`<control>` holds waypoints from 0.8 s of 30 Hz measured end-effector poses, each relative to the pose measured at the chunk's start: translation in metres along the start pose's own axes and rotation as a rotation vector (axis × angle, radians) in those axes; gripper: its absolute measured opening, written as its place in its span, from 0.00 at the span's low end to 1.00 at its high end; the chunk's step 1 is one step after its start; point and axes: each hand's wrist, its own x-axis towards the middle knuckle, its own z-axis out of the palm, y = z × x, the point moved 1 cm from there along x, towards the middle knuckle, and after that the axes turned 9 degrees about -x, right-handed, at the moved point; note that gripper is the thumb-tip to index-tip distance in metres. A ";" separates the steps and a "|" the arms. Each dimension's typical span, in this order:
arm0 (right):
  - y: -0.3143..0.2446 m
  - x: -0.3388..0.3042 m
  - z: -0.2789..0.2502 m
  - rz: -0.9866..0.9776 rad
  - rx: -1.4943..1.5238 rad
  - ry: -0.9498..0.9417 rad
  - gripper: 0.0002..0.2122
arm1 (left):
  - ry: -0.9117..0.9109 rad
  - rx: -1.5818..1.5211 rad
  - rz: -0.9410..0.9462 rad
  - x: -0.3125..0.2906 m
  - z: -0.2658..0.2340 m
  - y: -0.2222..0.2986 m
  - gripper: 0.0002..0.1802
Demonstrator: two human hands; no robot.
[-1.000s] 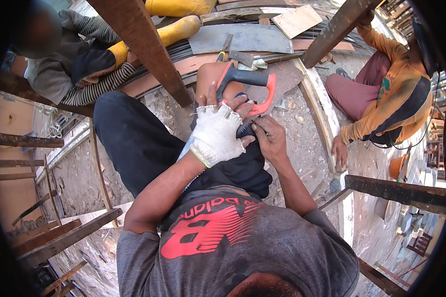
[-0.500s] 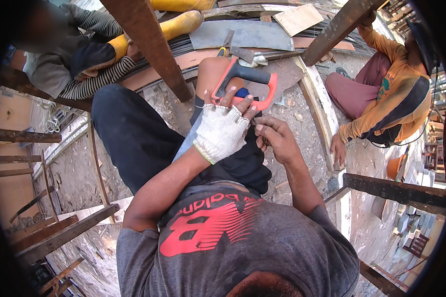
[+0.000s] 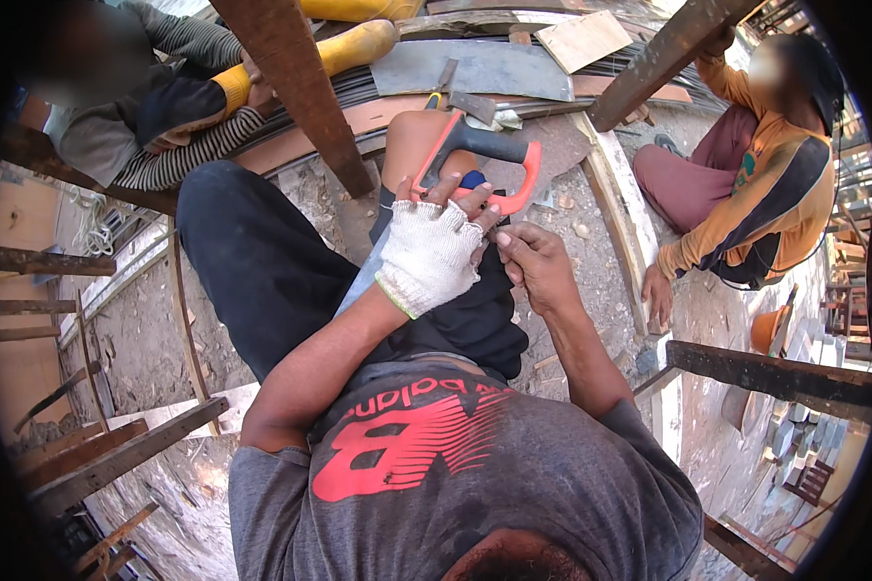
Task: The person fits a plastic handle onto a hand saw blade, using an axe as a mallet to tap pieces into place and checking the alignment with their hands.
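Note:
A handsaw with an orange-red and black handle (image 3: 489, 143) lies across my lap, handle pointing away. Its grey blade (image 3: 365, 279) passes beneath my left hand (image 3: 428, 254), which wears a white fingerless glove. The fingers of that hand curl over the lower part of the handle and hold the saw. Just right of it, my right hand (image 3: 538, 261) is bare and closed in a pinch beside the saw's edge. A thin dark bit shows by its fingertips, too small to name.
A hammer-like tool (image 3: 472, 105) and a grey metal sheet (image 3: 470, 70) lie ahead, near a plywood piece (image 3: 583, 40). Wooden posts (image 3: 295, 82) slant in close by. One person (image 3: 775, 194) squats at right; another person (image 3: 145, 126) sits at far left. A timber beam (image 3: 618, 218) edges the dirt.
My right hand has shifted slightly up and left, still pinched. The person at right has turned a little. My left hand keeps its hold on the saw.

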 end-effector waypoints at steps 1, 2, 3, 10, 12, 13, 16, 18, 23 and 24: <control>0.001 0.000 0.000 -0.010 0.022 -0.005 0.08 | 0.006 -0.015 -0.014 0.000 -0.002 0.000 0.29; 0.002 0.000 0.001 0.011 0.073 -0.022 0.07 | 0.012 -0.030 -0.029 0.000 -0.004 0.000 0.29; 0.002 0.001 0.000 0.030 0.125 -0.036 0.07 | 0.010 -0.049 -0.045 0.001 -0.008 0.002 0.30; -0.012 0.003 -0.009 -0.156 0.044 -0.169 0.06 | 0.087 -0.278 -0.030 0.008 -0.031 0.001 0.31; -0.033 -0.002 -0.002 -0.336 -0.161 -0.134 0.06 | 0.150 -0.397 0.001 0.011 -0.043 -0.001 0.29; -0.041 -0.002 0.000 -0.428 -0.265 -0.115 0.06 | 0.155 -0.460 -0.014 0.011 -0.047 -0.002 0.28; -0.049 0.004 0.001 -0.565 -0.286 -0.184 0.06 | 0.158 -0.648 -0.047 0.012 -0.055 -0.007 0.25; -0.048 0.011 0.005 -0.530 -0.209 -0.213 0.06 | 0.158 -0.740 -0.092 0.011 -0.056 -0.013 0.25; -0.041 0.025 0.016 -0.519 -0.183 -0.156 0.06 | 0.135 -0.606 -0.104 0.016 -0.061 -0.021 0.25; -0.043 0.025 0.020 -0.643 -0.307 -0.093 0.06 | 0.123 -0.463 -0.081 0.015 -0.065 -0.015 0.25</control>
